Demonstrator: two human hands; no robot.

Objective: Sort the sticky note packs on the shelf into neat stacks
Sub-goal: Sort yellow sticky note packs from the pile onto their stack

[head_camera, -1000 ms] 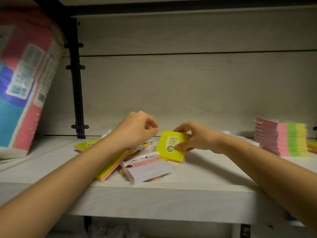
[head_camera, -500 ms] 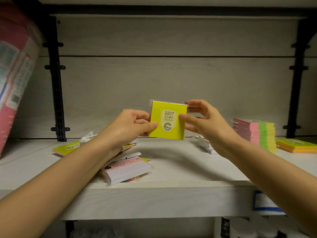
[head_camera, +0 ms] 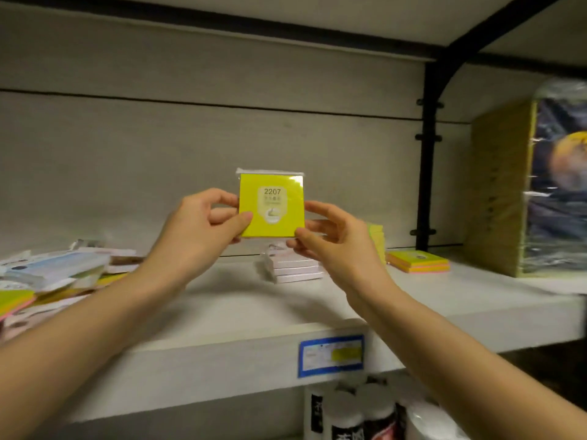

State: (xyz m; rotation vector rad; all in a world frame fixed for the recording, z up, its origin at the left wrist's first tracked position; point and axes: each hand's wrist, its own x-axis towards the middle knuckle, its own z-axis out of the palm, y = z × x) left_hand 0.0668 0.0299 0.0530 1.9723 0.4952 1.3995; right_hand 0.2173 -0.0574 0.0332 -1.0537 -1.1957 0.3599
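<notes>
1. Holding the yellow pack upright above the shelf: my left hand pinches its left edge and my right hand pinches the right edge, label toward me
2. I judge it belongs on the yellow stack at the far right, near the black post
3. I should lower it flat, corners matched, and release only when it sits square
</notes>
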